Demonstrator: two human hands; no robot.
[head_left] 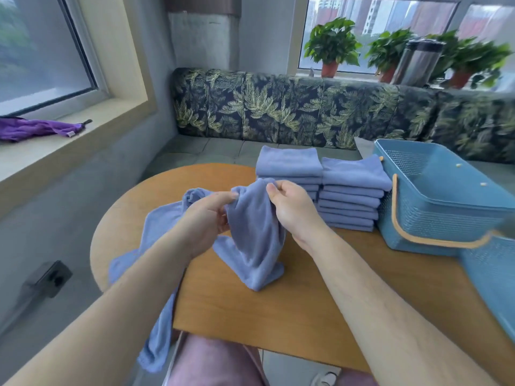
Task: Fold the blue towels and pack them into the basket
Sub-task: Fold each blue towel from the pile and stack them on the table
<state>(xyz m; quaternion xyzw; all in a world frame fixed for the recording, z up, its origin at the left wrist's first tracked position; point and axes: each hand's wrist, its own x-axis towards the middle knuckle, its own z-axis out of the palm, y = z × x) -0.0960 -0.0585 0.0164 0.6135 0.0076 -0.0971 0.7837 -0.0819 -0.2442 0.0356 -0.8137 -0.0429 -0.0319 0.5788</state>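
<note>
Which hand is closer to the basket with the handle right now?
Right. The right hand pinches the towel beside the folded stacks, which stand between it and the basket. The left hand grips the same towel farther left.

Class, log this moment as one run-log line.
step: folding | left hand, right hand: pinch loose blue cloth towel | folded blue towel stacks: beside blue plastic basket | basket: no towels visible

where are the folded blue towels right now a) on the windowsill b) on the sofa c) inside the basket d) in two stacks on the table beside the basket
d: the folded towels stand in two stacks on the table, just left of the basket, with none seen inside it.
</note>
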